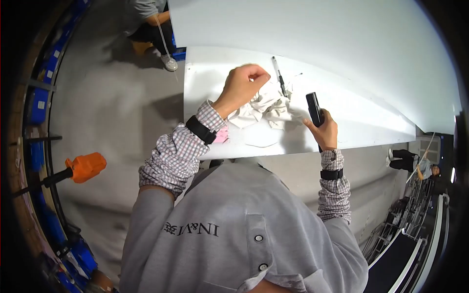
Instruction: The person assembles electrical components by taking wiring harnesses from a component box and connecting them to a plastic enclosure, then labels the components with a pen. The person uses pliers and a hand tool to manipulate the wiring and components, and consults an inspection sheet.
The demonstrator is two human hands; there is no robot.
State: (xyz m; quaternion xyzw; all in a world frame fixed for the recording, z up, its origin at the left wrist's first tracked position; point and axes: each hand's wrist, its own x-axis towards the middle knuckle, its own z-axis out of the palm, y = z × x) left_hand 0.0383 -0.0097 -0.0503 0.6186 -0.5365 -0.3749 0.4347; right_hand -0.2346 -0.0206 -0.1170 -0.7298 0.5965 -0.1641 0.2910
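My left hand (243, 87) is raised over the left part of the white table, thumb and fingertips pinched together. Whatever may be between those fingertips is too small to make out. Below and beside it lies a crumpled heap of white cloth (249, 115). My right hand (326, 131) is wrapped round a slim, long black object (314, 107), its far end pointing up and away; its exact kind is not clear. A pen (278, 73) with a black grip and clear barrel lies just beyond the cloth.
Pink scraps (222, 135) lie at the front left of the white table (361, 132). A large white panel (312, 29) stands along the far side. A seated person (149, 19) is at the far left; another person (425, 168) is at the right. An orange object (87, 167) stands at left.
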